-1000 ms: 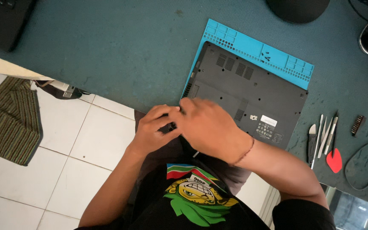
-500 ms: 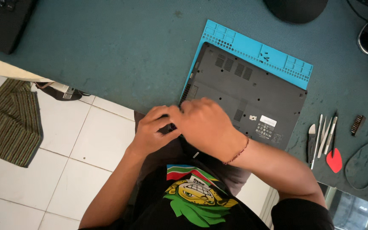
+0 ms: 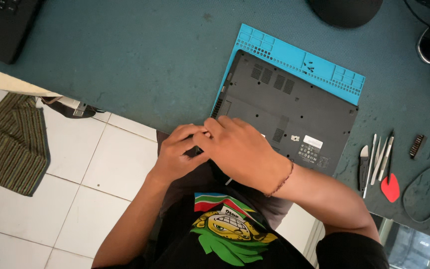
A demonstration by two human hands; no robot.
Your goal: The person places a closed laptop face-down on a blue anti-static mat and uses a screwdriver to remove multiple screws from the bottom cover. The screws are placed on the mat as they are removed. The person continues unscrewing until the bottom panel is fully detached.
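We are looking down at a laptop [image 3: 287, 114] lying bottom-up on a blue mat [image 3: 304, 62], its long axis running from the near left up to the far right across the teal surface [image 3: 125, 60]. Its shell is matte dark-grey plastic with slotted vents. Our left hand [image 3: 177, 152] and right hand [image 3: 240, 149] are meeting at the laptop's near-left corner, fingers curled narrow around a small dark part there; what it is, we cannot tell. Right of the laptop, thin metal tools [image 3: 376, 159] and a red pick [image 3: 390, 188] are lying. Both hands are keeping the same place as half a second ago.
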